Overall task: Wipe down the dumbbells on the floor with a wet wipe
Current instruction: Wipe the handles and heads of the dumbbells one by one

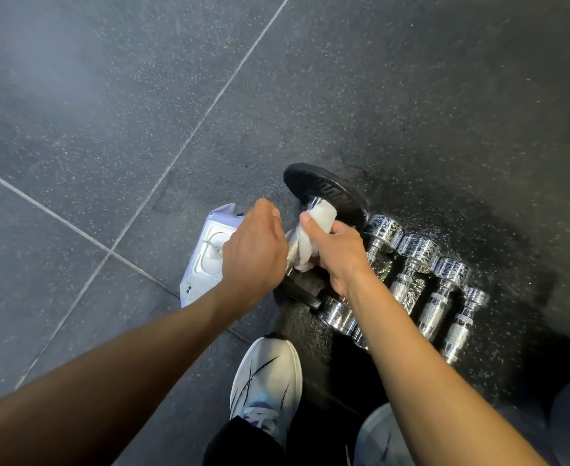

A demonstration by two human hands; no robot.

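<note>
Your right hand (339, 253) clenches white wet wipe (312, 232) against black-plated chrome dumbbell (324, 190); left hand (253, 250) fingers curled round its bar. Surface: speckled grey floor (109, 112).

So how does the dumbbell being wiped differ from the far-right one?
The plated dumbbell has broad black plates, the far-right dumbbell small chrome ends. The right hand grips a wet wipe around the plated dumbbell; the far-right dumbbell lies untouched. Both have metal handles.

The left hand (255, 253) covers the edge of the wipe pack (206, 247) beside the black-plate dumbbell (324, 193), its own fingers out of sight; the dumbbell's bar hides under the wet wipe (322, 215) and right hand (340, 257).
</note>
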